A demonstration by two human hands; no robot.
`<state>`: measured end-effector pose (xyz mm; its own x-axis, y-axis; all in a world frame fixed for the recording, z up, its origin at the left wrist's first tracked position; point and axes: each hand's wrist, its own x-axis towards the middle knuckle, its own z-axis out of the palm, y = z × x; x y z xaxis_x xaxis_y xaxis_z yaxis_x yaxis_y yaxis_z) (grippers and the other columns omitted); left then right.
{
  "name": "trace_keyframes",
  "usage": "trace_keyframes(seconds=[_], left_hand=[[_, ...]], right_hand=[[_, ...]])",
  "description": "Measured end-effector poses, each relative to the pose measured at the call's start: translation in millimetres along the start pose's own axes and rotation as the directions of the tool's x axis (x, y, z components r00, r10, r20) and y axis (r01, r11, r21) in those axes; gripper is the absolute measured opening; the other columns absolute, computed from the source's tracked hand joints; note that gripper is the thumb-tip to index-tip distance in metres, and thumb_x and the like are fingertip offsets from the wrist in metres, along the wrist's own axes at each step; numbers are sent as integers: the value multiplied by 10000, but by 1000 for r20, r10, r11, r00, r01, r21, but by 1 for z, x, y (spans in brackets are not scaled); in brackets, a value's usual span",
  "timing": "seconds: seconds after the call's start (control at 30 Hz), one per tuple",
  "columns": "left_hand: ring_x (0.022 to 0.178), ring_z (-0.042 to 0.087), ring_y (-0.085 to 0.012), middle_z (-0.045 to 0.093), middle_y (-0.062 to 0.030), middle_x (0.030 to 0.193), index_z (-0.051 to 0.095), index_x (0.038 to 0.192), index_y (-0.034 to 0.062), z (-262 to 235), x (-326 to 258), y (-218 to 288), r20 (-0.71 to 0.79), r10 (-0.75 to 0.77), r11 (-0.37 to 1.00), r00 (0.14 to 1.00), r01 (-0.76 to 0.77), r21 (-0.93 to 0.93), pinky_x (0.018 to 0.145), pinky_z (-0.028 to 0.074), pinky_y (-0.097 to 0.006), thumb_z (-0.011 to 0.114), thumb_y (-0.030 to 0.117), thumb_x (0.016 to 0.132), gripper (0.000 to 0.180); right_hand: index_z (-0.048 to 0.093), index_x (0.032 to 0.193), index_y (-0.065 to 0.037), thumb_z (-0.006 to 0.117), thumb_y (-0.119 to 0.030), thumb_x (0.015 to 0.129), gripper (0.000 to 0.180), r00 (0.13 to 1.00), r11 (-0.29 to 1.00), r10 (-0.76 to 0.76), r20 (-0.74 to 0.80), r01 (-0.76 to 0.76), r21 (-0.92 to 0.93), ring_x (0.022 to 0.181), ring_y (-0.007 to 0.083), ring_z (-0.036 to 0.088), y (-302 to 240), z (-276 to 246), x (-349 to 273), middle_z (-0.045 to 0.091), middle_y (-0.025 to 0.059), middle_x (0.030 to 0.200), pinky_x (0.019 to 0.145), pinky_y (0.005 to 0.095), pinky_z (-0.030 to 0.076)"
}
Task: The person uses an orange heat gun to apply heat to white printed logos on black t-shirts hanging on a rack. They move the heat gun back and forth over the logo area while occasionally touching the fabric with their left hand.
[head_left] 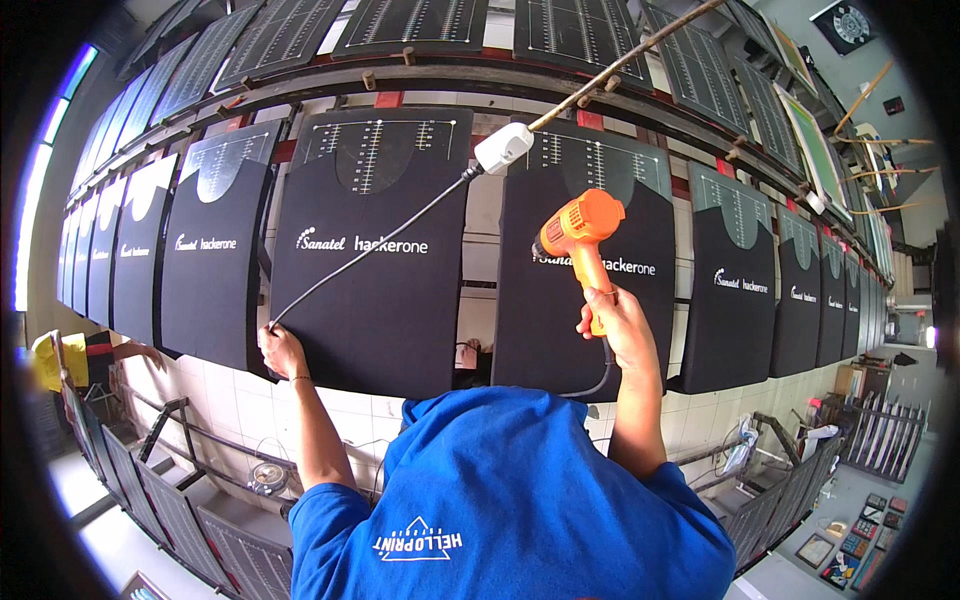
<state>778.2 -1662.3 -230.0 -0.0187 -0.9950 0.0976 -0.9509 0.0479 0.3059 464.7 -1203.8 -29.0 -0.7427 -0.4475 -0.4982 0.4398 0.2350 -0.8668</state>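
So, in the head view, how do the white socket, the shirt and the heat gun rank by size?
Largest to smallest, as they look:
1. Shirt
2. Heat gun
3. White socket

A long row of flat grey boards (440, 150) with white ruler marks carries black shirts (400, 300), one stretched smooth over each board, with white lettering across the chest and the neckline dipping so that the board's marked top end shows. Beyond the row runs a dark rail (330, 90) bearing short wooden pegs (408, 57), and past it stand further dark boards (410, 25). White tiled floor (485, 210) shows through the gaps between the shirt-covered boards.
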Motion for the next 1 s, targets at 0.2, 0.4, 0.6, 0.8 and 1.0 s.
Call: trace_keyframes(seconds=[0.2, 0.4, 0.6, 0.8, 1.0], left_hand=[[1011, 606, -386, 648, -194, 1073, 597, 1116, 53, 12, 13, -30, 12, 71, 985, 997, -68, -160, 851, 456, -464, 446, 314, 988, 327], [1055, 590, -394, 630, -238, 1134, 576, 1170, -22, 1, 17, -62, 14, 33, 960, 999, -28, -277, 907, 445, -438, 436, 276, 1010, 366], [1036, 595, -429, 646, -243, 1121, 607, 1177, 15, -31, -17, -112, -33, -72, 987, 997, 67, -148, 893, 448, -473, 368, 387, 1017, 471], [1098, 587, -406, 635, -247, 1170, 621, 1186, -14, -78, -43, -153, 12, -194, 980, 981, 194, -40, 947, 443, -442, 359, 363, 1008, 492], [1071, 605, -399, 647, -247, 1137, 634, 1159, -5, -121, -6, -218, -110, -110, 994, 988, 110, -5, 936, 456, -439, 361, 224, 975, 401]], right_hand=[[566, 981, -21, 636, -314, 939, 304, 1000, 1000, -20, -20, 20, 18, 588, 108, 598, -2, -2, 3, 579, 20, 695, 535, 243, 487], [563, 995, -26, 645, -335, 935, 325, 1000, 999, -9, -14, 10, 45, 599, 112, 607, 1, -16, 6, 585, 22, 724, 547, 245, 496], [567, 992, -29, 632, -340, 942, 322, 999, 998, -37, -7, 37, 44, 594, 114, 604, 8, -26, 8, 589, 24, 727, 543, 250, 495], [569, 974, -25, 642, -356, 932, 342, 999, 992, -43, 24, 40, 121, 592, 118, 615, 6, -28, 2, 581, 23, 705, 527, 244, 493], [565, 986, -14, 649, -365, 924, 367, 1000, 993, -1, -1, 1, 120, 593, 119, 617, 8, -15, -11, 583, 27, 707, 526, 241, 497]])
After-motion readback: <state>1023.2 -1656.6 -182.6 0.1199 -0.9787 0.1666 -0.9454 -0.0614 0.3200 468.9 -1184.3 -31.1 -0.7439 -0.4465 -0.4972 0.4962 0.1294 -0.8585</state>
